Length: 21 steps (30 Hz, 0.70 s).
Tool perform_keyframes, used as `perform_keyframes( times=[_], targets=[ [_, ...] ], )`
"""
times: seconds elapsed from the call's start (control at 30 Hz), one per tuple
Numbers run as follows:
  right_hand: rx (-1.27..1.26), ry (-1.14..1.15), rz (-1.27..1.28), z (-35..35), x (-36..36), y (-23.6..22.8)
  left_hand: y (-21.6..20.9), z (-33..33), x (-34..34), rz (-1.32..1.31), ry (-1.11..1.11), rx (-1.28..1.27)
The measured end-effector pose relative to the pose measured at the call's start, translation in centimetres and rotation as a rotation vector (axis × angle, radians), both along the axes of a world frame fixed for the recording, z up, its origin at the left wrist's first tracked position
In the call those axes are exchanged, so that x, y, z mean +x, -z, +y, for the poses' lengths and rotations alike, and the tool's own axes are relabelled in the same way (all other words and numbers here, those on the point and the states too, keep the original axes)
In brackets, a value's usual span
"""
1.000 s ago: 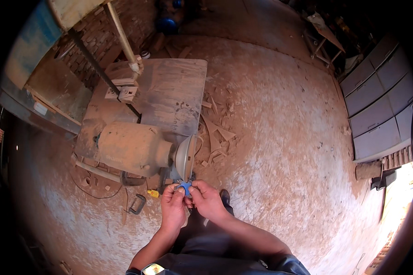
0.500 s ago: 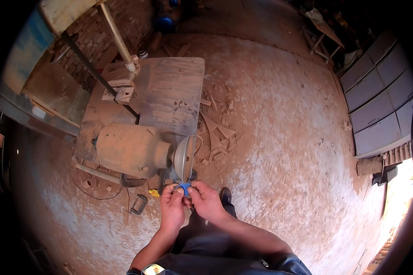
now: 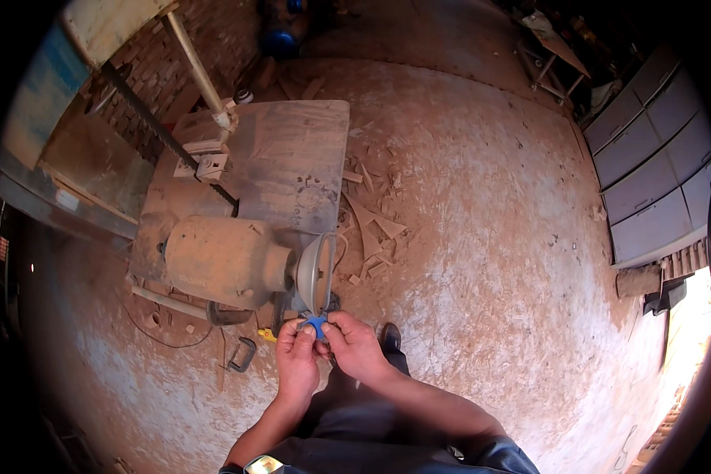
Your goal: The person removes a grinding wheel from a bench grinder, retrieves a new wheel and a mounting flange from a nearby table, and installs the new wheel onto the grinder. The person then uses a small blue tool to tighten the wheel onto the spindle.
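Between the fingers of both hands is a small blue piece (image 3: 317, 324), flat-looking, its exact kind unclear. My left hand (image 3: 299, 355) pinches its left side and my right hand (image 3: 351, 341) its right, thumbs on top. Just beyond my fingertips is the lower edge of a round, dish-shaped wheel (image 3: 314, 272). The piece lies right at that edge; whether it touches cannot be made out. A dust-covered motor (image 3: 221, 257) carries the wheel on its right end.
Behind the motor stands a dusty machine table (image 3: 292, 150) with a saw blade (image 3: 154, 122) running through it. Wood scraps (image 3: 371, 225) litter the floor to its right. A C-clamp (image 3: 242, 355) lies left of my hands. Grey cabinets (image 3: 648, 166) line the right side.
Both hands stay at the wheel's edge with the blue piece between them. The piece appears slightly turned, with more of its blue face showing. The view has shifted slightly.
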State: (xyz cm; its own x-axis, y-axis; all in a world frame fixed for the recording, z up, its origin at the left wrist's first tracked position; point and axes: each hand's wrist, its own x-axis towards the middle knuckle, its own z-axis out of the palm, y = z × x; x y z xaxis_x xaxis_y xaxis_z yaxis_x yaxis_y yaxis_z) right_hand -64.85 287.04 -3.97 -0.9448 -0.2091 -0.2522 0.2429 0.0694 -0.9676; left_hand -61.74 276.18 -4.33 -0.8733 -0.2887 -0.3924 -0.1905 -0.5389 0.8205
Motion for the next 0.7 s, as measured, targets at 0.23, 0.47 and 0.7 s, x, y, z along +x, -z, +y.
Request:
perform_keyframes(
  times=[0.23,0.47,0.7],
  targets=[
    [0.012,-0.027,0.016,0.3,-0.2,-0.9,0.1,0.1,0.2,0.002,-0.016,-0.018],
    [0.024,-0.033,0.057,0.3,0.0,-0.1,0.0,0.2,0.4,0.019,-0.021,-0.015],
    [-0.001,-0.029,0.025,0.3,-0.1,-0.7,0.1,0.2,0.4,0.025,-0.018,-0.007]
  ],
)
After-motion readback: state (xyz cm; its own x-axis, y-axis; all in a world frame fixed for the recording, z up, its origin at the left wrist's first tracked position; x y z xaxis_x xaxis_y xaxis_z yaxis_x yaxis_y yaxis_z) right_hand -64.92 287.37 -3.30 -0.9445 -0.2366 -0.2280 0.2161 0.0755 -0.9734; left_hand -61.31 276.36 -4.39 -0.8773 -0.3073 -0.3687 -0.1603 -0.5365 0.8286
